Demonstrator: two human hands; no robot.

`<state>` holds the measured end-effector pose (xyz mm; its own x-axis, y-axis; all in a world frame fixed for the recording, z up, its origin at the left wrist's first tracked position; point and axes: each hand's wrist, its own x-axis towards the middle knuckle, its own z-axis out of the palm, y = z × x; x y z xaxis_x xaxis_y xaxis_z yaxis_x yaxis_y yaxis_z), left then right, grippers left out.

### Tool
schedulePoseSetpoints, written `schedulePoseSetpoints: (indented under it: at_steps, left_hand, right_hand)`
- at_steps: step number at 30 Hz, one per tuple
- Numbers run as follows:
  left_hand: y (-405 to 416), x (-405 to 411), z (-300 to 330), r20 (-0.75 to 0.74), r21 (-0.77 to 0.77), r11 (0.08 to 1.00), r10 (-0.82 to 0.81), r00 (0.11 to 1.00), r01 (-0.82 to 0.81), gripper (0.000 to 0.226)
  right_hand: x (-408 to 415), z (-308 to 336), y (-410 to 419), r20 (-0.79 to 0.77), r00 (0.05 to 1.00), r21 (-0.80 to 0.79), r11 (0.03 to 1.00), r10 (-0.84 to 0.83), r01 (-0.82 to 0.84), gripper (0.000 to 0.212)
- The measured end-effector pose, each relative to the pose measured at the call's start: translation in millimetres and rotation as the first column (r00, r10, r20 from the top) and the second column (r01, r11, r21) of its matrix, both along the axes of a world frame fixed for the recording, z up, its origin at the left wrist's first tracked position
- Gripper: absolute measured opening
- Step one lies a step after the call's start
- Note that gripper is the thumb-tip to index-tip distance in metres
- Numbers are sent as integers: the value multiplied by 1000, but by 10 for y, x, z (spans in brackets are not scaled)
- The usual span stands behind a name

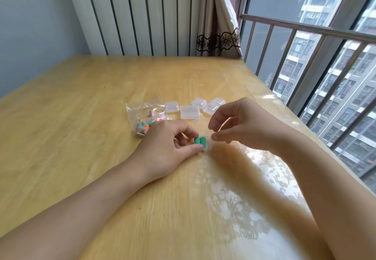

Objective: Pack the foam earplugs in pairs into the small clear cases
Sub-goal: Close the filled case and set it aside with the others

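Observation:
Two green foam earplugs [200, 140] lie side by side in an open small clear case [206, 137] on the wooden table [81, 117]. My left hand [168, 144] pinches the case's left side between thumb and fingers. My right hand [238, 123] hovers just right of the case, fingers loosely curled and holding nothing; the raised lid [200, 123] shows in front of it. A clear plastic bag [145, 117] with more green, orange and pink earplugs lies behind my left hand.
Several closed clear cases [189, 112] sit in a cluster behind my hands. A window with a metal railing [305, 28] runs along the table's right edge; a radiator [142, 15] and curtain [217, 26] stand at the back.

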<state>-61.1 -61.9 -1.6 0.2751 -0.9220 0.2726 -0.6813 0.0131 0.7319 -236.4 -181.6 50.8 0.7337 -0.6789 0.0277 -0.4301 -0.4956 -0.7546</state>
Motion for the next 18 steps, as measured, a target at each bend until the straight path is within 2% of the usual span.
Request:
schedulePoseSetpoints:
  at_steps: [3,11,13,16,18]
  left_hand:
    - [0,-3,-2,0,0,1000,-3,1000,3,23]
    - [-24,3,-23,-109,-12,999,-38,993,37,40]
    - [-26,0,-22,-116,-8,999,-35,993,35,40]
    - [-27,-5,-15,-118,-6,999,-35,992,34,40]
    - [-26,-7,-18,-132,-7,999,-36,991,35,43]
  right_hand:
    - [-25,23,-18,7,998,-3,998,-58,58,4]
    - [144,-158,105,-78,993,-112,990,-90,81,17]
    - [114,-118,67,-55,994,-69,994,-92,89,20]
    - [37,-34,-15,88,983,67,986,-160,154,31]
    - [34,-26,1,84,990,109,989,-109,100,40]
